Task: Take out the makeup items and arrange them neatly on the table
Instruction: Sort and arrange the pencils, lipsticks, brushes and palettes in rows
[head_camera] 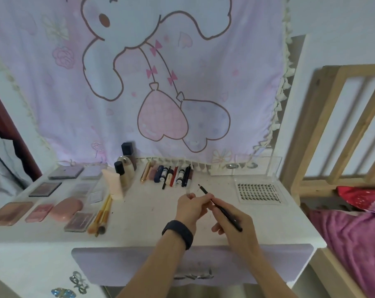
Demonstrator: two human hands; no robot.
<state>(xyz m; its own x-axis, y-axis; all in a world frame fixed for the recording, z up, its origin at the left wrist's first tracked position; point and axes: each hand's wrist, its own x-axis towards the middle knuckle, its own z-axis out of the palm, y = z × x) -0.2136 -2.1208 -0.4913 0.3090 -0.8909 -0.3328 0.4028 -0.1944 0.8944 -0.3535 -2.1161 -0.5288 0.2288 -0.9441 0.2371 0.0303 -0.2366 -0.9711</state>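
The right hand [236, 230] grips the rear of a black eyeliner pencil [224, 212], tip raised toward the back-left. The left hand [190, 209], fingers curled, pinches its shaft nearer the tip, above the middle of the white desk [139, 211]. Beyond lies a row of pens and tubes [171, 175], with a false-lash tray [259, 193] to the right and brushes [100, 214] and palettes [44, 189] to the left.

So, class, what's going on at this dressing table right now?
A person is holding a black pencil over the white table. The right hand grips it, and the left hand has its fingers curled at the shaft near the tip. Palettes, brushes and bottles lie sorted on the left. A row of pens and tubes lines the back, and a lash tray sits on the right.
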